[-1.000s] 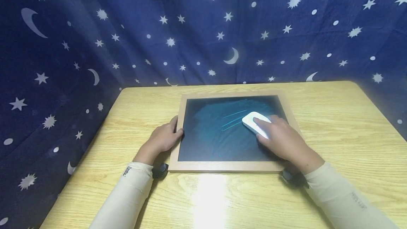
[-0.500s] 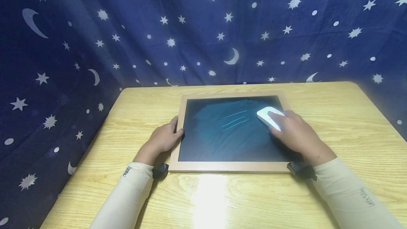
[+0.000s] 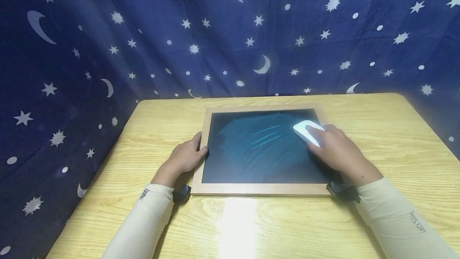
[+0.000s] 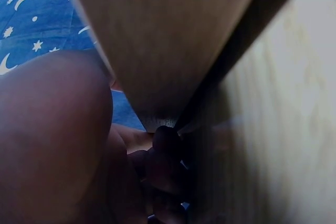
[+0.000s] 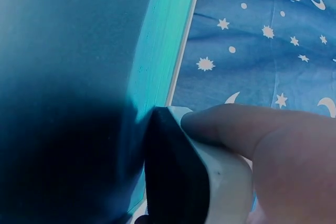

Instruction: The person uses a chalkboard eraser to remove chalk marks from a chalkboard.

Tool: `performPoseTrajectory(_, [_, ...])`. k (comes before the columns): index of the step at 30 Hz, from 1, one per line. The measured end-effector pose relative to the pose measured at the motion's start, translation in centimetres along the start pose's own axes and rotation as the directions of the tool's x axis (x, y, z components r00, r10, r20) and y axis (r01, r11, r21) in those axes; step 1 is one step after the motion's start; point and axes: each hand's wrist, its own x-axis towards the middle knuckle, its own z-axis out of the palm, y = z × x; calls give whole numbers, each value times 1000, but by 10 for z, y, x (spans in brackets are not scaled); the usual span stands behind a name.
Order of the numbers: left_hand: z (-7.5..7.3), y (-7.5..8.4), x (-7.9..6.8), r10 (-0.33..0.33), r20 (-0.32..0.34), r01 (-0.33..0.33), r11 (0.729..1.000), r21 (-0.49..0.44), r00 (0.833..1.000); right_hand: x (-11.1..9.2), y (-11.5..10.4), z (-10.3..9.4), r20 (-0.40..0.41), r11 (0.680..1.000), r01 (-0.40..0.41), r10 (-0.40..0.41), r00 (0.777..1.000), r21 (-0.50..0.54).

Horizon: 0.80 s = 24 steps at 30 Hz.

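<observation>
A wood-framed chalkboard [image 3: 230, 165] lies on the table, its dark surface smeared with blue-green chalk. Several thin chalk lines [image 3: 266, 136] slant across its middle. My left hand [image 3: 185, 156] grips the board's left edge, thumb on the frame; in the left wrist view, the fingers [image 4: 165, 142] curl by the wooden frame [image 4: 157, 30]. A white chalkboard eraser [image 3: 302, 128] is held in my right hand [image 3: 339, 151] near the board's right side. In the right wrist view, its dark pad [image 5: 173, 177] faces the board, and a finger lies along the white back.
The light wood table [image 3: 161, 115] extends around the board on all sides. A navy curtain [image 3: 215, 31] with moons and stars hangs behind the table and along its left. Bright glare [image 3: 237, 227] falls on the table in front of the board.
My right hand has moved the eraser rightward and slightly away, mostly in the first half second. The chalk lines by its former spot show more fully. My left hand stays in place.
</observation>
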Motion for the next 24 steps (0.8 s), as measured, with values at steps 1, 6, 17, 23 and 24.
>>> performPoseTrajectory(1, [0,0,0,-2,4,2,1000,-4,1000,0,0,0,5,1000,-1,1,1000,0])
performPoseTrajectory(6, [3,0,-2,-10,18,10,1000,-13,1000,3,-3,4,-2,999,31,-31,1000,-13])
performPoseTrajectory(17, [1,1,0,-15,12,15,1000,-12,1000,15,-20,8,-26,988,153,-153,988,-22])
performPoseTrajectory(23, [-2,0,-1,-20,5,20,1000,-13,1000,12,-45,11,-14,973,225,-226,974,-53])
performPoseTrajectory(24, [-2,0,-1,-20,5,20,1000,-12,1000,11,-50,12,-10,969,238,-239,971,-60])
